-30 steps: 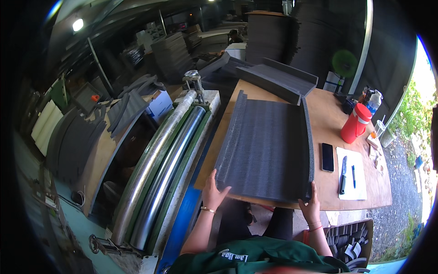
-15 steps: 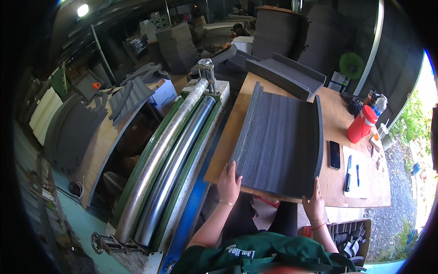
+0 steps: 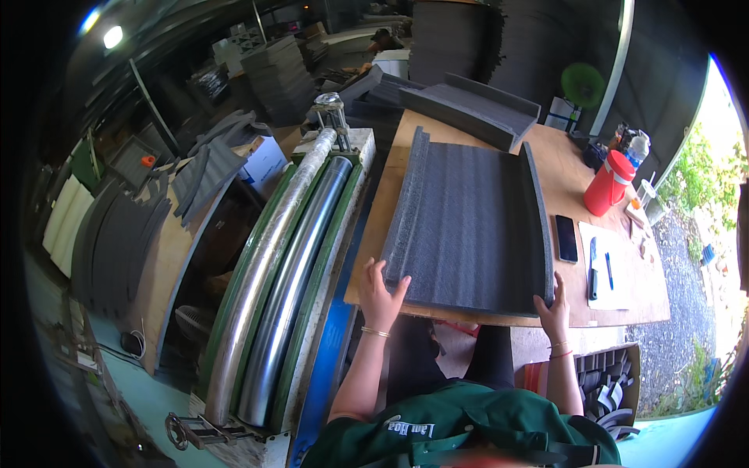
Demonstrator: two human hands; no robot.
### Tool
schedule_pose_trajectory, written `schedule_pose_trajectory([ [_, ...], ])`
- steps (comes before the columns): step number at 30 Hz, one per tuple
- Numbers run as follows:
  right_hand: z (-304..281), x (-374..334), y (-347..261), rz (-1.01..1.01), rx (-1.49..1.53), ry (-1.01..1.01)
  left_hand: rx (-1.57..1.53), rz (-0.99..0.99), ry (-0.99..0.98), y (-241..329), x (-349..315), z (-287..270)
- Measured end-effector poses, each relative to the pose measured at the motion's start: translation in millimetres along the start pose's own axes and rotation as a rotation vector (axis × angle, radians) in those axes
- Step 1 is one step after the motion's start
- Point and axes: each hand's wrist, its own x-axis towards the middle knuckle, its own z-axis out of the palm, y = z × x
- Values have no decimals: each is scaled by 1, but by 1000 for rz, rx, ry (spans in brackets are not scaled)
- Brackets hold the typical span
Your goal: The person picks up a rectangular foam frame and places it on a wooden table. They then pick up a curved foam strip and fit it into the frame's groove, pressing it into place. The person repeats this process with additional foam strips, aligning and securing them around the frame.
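A dark grey foam sheet [image 3: 476, 226] with raised strips along its left and right sides lies on the wooden table [image 3: 585, 308]. At its near left corner is my left hand [image 3: 381, 300], fingers spread, the thumb close to the front edge and the other fingers outside the left strip. My right hand [image 3: 555, 313] is at the near right corner, thumb and fingers apart on either side of the right strip's end. Neither hand is closed around the foam; whether the fingertips touch it I cannot tell.
A second foam piece [image 3: 476, 109] lies at the table's far end. On the right are a phone [image 3: 566, 239], knife [image 3: 594, 273], pen [image 3: 609, 269] and red flask [image 3: 609, 183]. A roller machine [image 3: 300, 288] stands left; a box of foam offcuts [image 3: 612, 386] is below right.
My fingers have spread at both near corners, and my right hand has shifted outward from the foam's side. The whole view has shifted slightly; the foam remains on the table.
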Motion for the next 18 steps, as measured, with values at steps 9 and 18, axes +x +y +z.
schedule_pose_trajectory([
  [9,-1,2,-5,-182,-127,-4,-84,-90,-232,9,16,-7],
  [18,-12,-3,-12,-123,-46,-13,-105,-76,-223,8,7,-6],
])
